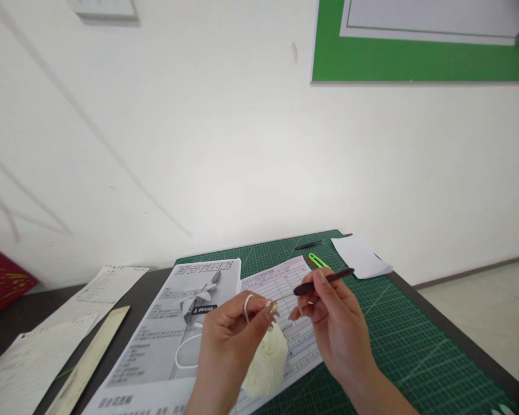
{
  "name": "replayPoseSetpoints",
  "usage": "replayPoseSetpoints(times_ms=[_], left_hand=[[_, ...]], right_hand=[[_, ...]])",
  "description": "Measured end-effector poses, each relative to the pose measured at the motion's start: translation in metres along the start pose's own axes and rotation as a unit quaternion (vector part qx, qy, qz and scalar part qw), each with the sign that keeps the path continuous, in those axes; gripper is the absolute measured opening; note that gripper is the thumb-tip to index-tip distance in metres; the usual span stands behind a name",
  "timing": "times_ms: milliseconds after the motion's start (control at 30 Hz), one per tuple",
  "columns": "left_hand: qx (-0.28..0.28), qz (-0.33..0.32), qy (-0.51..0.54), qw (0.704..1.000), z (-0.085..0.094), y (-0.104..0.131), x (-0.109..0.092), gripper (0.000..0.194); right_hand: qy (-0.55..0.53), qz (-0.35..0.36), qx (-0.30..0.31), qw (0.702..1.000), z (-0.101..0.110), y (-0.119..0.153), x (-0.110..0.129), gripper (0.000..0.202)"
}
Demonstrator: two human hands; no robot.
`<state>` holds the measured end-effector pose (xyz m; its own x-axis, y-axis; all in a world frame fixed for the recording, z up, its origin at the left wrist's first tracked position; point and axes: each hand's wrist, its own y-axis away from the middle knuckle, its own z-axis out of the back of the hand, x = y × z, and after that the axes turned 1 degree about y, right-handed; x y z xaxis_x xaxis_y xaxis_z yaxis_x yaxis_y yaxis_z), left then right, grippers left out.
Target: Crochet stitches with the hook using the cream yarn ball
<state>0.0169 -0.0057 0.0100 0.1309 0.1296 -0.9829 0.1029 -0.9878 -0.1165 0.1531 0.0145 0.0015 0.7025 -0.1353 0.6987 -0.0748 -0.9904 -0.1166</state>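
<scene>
My left hand is closed in a pinch on a strand of cream yarn, which loops over the index finger. My right hand grips a crochet hook by its dark brown handle. The hook's thin shaft points left, and its tip meets the yarn at the left fingertips; the exact stitch is too small to make out. Under and between the hands sits a ball of cream yarn, partly hidden by my left hand. A loose length of yarn curves out to the left of that hand.
A printed sheet with a flower picture and a lined form lie on the green cutting mat. Beyond are a bright green tool, a dark slim tool and white paper. A ruler lies left.
</scene>
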Motion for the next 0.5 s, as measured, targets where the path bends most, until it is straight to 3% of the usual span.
replayPoseSetpoints(times_ms=[267,500], left_hand=[[-0.026,-0.149,-0.147,0.977,0.0003,0.0042,-0.006,0.01],[-0.047,-0.156,-0.165,0.973,-0.004,0.007,-0.0086,0.012]], right_hand=[[0.042,0.043,0.011,0.998,0.0023,0.0017,0.0027,0.019],[0.12,0.141,0.034,0.982,0.0066,0.0058,0.001,0.02]])
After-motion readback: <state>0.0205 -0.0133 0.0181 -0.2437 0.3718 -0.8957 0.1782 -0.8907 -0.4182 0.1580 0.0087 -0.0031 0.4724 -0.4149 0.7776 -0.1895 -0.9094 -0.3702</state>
